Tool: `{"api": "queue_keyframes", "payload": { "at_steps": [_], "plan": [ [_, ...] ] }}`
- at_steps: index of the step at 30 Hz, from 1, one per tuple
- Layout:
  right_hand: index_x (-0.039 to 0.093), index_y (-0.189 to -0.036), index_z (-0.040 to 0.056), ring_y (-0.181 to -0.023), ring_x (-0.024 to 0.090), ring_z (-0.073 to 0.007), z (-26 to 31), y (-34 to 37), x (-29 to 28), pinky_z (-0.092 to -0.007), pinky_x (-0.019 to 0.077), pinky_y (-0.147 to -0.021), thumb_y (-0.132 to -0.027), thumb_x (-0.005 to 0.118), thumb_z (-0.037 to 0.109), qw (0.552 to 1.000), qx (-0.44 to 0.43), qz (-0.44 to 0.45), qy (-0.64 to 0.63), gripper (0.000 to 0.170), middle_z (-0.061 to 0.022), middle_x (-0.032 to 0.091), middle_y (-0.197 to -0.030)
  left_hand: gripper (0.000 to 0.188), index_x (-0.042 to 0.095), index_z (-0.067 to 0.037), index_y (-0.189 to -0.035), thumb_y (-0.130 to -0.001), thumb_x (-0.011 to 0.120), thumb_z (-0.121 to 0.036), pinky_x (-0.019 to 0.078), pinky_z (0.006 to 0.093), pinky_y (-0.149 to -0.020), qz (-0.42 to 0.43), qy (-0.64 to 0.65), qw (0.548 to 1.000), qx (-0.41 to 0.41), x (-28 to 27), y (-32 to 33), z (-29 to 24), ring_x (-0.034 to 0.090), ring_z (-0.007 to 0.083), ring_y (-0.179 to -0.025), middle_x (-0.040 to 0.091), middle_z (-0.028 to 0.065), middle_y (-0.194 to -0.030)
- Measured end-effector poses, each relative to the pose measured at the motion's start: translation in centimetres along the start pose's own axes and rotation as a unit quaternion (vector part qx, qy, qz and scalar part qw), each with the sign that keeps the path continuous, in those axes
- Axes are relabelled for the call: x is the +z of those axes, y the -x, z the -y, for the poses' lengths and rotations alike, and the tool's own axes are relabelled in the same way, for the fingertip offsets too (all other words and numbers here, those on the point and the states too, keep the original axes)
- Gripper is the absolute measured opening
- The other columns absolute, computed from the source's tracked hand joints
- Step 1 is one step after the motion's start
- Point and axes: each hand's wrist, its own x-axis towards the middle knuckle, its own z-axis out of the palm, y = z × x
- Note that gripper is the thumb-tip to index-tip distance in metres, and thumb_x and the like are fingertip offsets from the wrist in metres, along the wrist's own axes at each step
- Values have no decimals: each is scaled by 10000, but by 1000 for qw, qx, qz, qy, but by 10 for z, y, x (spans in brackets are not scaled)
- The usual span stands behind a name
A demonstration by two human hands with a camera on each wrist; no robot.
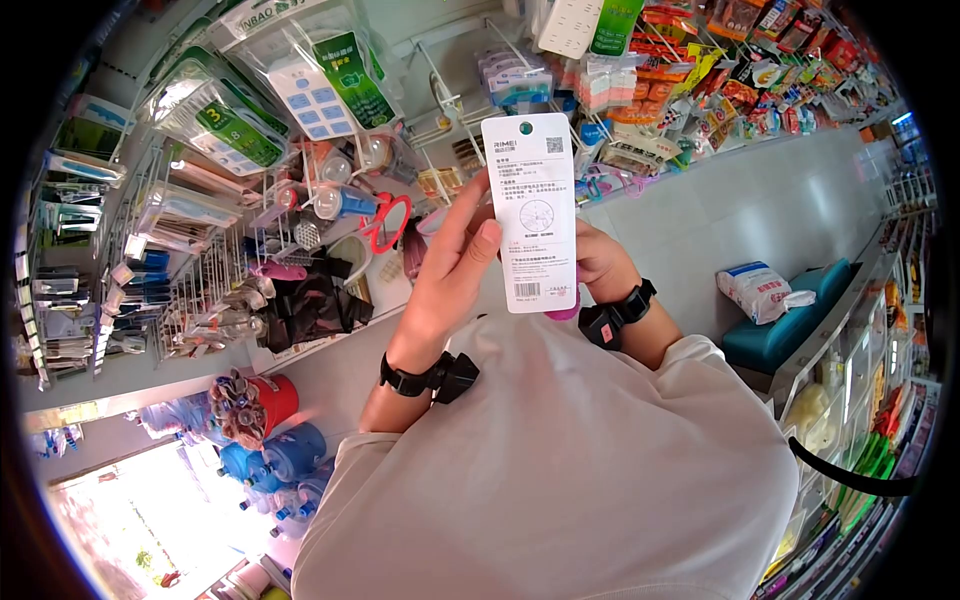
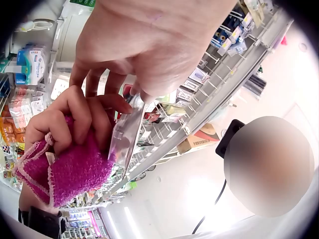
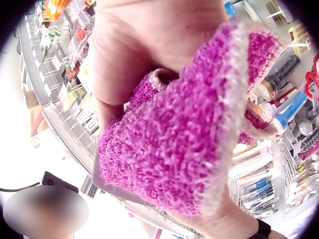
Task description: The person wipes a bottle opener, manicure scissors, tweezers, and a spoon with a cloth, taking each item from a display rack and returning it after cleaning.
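Note:
A white printed card package (image 1: pixel 538 215), its back with text and a barcode, stands upright between the two hands in the head view. The left hand (image 1: pixel 450 265) pinches it at its left edge; in the left wrist view the clear side of the package (image 2: pixel 127 132) shows by the fingertips. The right hand (image 1: pixel 605 262) is at the package's right edge, partly hidden behind it. Its fingers curl into a fuzzy magenta cloth with pale edging (image 2: pixel 82 169). In the right wrist view the cloth (image 3: pixel 169 134) covers most of the right hand's fingers.
Hooks and racks of packaged goods (image 1: pixel 335 90) are ahead and to the left. A red-framed mirror (image 1: pixel 390 222) hangs near the left hand. Lower left are a red bucket (image 1: pixel 277 400) and blue water bottles (image 1: pixel 292 450). At the right, a white bag (image 1: pixel 757 292) lies by a teal seat (image 1: pixel 790 325).

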Motion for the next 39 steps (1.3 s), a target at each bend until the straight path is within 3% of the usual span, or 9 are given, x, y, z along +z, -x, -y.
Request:
{"api": "queue_keyframes", "payload": {
  "at_steps": [17,28,39],
  "plan": [
    [407,-1395,-25,-1191,570,-241,-3,0,-8,-367,467,-995,-829,687,158,1000,-3,3,-10,658,-147,548,-1330,594,222,22,-1481,-1020,471,-260,440,297,-883,4,-18,1000,16,0,-1,4,547,156,-1049,577,141,-1238],
    [394,-1401,-32,-1200,563,-238,-4,1,-14,-364,456,-1003,-823,713,216,1000,6,9,5,706,-147,539,-1343,582,222,23,-1481,-1020,470,-231,383,316,-1003,-13,-2,1000,-3,5,-1,4,511,184,-1165,547,157,-1290],
    [379,-1407,-29,-1189,574,-233,-5,8,-18,-364,474,-986,-858,696,250,1000,-18,17,-17,692,-145,543,-1339,577,243,12,-1477,-1018,481,-246,397,301,-976,-36,-10,999,-21,13,-5,11,535,157,-1108,601,126,-1179]
  ]
}}
